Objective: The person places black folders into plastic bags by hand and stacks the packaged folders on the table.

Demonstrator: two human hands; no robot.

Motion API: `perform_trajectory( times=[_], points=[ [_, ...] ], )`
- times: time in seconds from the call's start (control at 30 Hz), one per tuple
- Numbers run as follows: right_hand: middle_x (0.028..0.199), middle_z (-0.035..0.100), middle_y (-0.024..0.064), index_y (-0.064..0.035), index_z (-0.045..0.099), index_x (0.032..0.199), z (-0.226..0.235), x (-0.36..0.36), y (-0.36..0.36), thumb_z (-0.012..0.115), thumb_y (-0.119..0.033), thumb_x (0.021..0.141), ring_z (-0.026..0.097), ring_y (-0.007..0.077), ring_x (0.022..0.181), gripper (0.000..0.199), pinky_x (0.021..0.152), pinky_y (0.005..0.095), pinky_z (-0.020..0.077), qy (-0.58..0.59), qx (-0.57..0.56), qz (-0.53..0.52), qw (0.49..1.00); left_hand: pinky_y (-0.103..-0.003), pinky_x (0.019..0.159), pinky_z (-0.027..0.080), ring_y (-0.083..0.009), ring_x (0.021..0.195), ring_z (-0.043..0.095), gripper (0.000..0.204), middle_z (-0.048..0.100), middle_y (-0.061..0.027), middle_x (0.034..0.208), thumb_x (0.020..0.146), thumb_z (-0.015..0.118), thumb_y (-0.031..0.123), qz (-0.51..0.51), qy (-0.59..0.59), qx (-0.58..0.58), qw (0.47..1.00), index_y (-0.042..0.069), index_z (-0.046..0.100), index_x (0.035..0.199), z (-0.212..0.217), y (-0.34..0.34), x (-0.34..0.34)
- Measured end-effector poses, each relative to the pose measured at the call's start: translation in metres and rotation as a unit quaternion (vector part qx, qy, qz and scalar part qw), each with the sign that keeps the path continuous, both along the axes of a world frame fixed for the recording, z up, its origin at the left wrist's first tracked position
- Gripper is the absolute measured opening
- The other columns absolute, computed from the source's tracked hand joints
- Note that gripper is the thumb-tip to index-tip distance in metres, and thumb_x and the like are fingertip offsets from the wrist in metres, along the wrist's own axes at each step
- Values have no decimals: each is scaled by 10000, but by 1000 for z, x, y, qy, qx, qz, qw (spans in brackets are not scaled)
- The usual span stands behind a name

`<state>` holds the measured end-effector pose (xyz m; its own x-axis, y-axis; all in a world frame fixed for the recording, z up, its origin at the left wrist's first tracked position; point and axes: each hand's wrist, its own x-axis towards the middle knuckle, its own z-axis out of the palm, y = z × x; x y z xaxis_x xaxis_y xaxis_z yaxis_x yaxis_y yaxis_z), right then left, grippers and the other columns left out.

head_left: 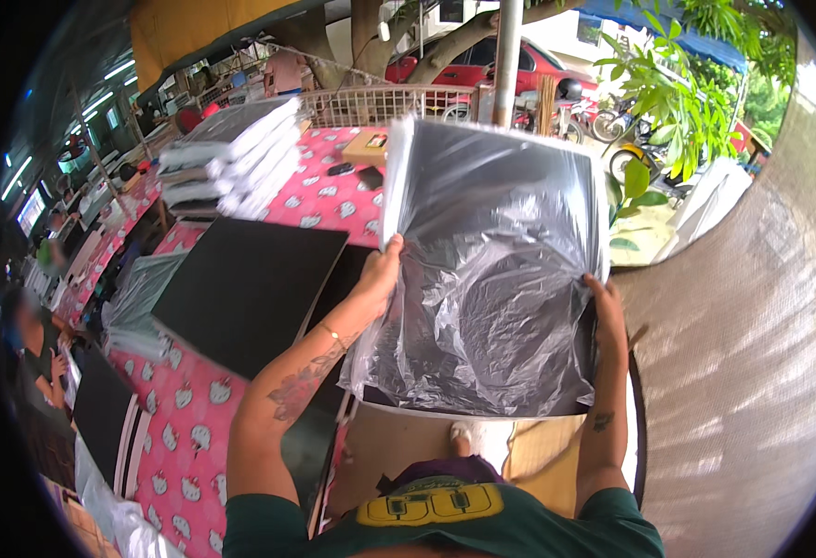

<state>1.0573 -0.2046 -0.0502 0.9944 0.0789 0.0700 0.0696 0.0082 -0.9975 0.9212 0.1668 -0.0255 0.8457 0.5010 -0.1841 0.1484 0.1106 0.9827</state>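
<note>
The left hand (pixel 384 270) pinched the left edge of a bagged black panel (pixel 473 191) with its other fingers hidden behind, while the right hand (pixel 609 312) pinched the right edge, its farther fingers hard to make out. Glare and creases blurred the clear plastic bag (pixel 501 307) around the panel, held up beside the pink-covered table (pixel 208 409).

Tattooed arms (pixel 294 395) wear green sleeves (pixel 261 517) and 1 bracelet (pixel 332 334).

Obstacle: bagged panel (pixel 501 288); room over black board (pixel 250 288)
</note>
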Motion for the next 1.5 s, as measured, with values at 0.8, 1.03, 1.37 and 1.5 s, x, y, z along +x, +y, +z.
perform_trajectory(
  times=[0.8,1.03,1.37,1.5],
  points=[
    [912,619,144,103,561,1054,-230,251,55,685,-309,835,587,213,838,483,735,346,460,130,-106,-7,986,-434,881,449,-335,1124,569,758,565,-307,1183,888,444,591,-29,321,135,937,-97,552,1187,-180,63,263],
    [856,612,138,114,609,1017,-213,237,54,671,-407,840,546,191,755,553,696,329,450,100,-117,-17,988,-387,904,439,-293,1121,571,696,582,-252,1192,894,477,556,-26,310,145,939,-65,551,1199,-181,56,273],
    [1314,434,241,27,472,1294,-94,166,109,567,-378,926,479,350,1171,556,995,422,376,-129,-217,-35,967,-353,912,443,-257,1046,595,432,605,-148,1139,901,602,319,190,-111,163,962,-24,562,1160,-41,20,171],
    [1205,571,136,2,491,1292,-39,81,202,545,-255,951,528,225,1114,430,966,335,399,-82,-9,188,979,-354,897,444,-274,1012,589,311,605,-144,1085,828,667,102,219,-168,493,825,8,587,1113,34,-6,33]
  ],
)
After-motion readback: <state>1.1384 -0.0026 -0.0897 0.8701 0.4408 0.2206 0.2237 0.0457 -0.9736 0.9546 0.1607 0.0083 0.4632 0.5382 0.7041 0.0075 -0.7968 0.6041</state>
